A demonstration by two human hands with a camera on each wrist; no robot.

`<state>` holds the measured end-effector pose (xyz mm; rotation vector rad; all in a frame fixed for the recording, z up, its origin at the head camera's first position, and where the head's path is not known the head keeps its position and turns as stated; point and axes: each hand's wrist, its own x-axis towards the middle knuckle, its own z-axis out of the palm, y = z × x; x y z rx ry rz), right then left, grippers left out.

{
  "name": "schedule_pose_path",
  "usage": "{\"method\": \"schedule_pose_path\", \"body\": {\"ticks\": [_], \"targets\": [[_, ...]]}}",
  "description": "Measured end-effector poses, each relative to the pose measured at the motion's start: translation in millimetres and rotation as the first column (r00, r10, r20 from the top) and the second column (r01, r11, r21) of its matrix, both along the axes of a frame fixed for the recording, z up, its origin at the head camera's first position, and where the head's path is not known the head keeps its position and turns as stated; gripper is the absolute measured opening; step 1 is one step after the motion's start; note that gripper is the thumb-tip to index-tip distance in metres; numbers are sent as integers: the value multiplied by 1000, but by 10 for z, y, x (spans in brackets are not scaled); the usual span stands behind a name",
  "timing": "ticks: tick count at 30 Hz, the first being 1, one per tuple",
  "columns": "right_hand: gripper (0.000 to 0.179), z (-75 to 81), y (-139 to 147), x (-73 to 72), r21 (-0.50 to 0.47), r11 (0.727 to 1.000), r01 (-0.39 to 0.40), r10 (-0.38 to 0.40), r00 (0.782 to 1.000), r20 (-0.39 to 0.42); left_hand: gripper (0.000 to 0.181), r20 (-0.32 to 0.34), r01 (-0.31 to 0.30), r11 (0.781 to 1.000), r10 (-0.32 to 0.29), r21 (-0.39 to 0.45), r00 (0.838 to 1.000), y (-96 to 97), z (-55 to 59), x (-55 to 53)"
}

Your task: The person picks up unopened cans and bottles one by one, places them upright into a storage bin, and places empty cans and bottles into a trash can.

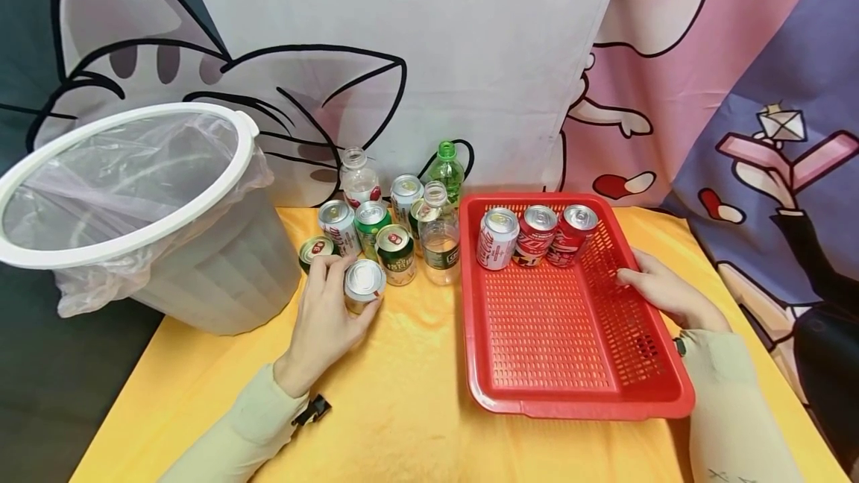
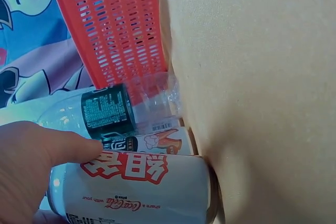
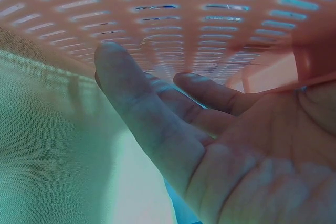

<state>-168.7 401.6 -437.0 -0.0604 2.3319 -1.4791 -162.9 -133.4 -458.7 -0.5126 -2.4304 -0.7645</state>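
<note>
My left hand (image 1: 329, 323) grips a white Coca-Cola can (image 1: 365, 279) standing on the yellow cloth. In the left wrist view the thumb lies along the side of this can (image 2: 136, 190), whose red lettering shows; the other fingers are mostly hidden. At the right, my right hand (image 1: 678, 298) holds the side of a red plastic basket (image 1: 546, 334), thumb over the rim and fingers along the outside of the slotted wall. Inside the basket's far end stand three cans: a white Coca-Cola can (image 1: 498, 239) and two red cans (image 1: 535, 235).
Several cans and bottles crowd behind my left hand, among them a dark green can (image 1: 396, 256), a clear bottle (image 1: 441, 252) with a green label and a green bottle (image 1: 447, 170). A bin (image 1: 221, 282) lined with a clear bag stands at the left. Printed cloth hangs behind.
</note>
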Motion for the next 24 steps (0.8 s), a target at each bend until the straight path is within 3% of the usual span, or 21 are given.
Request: {"method": "schedule_pose_path", "body": {"ticks": [24], "targets": [[59, -7, 9, -8, 4, 1000, 5, -5, 1000, 7, 80, 67, 25, 1000, -25, -9, 997, -30, -20, -34]]}}
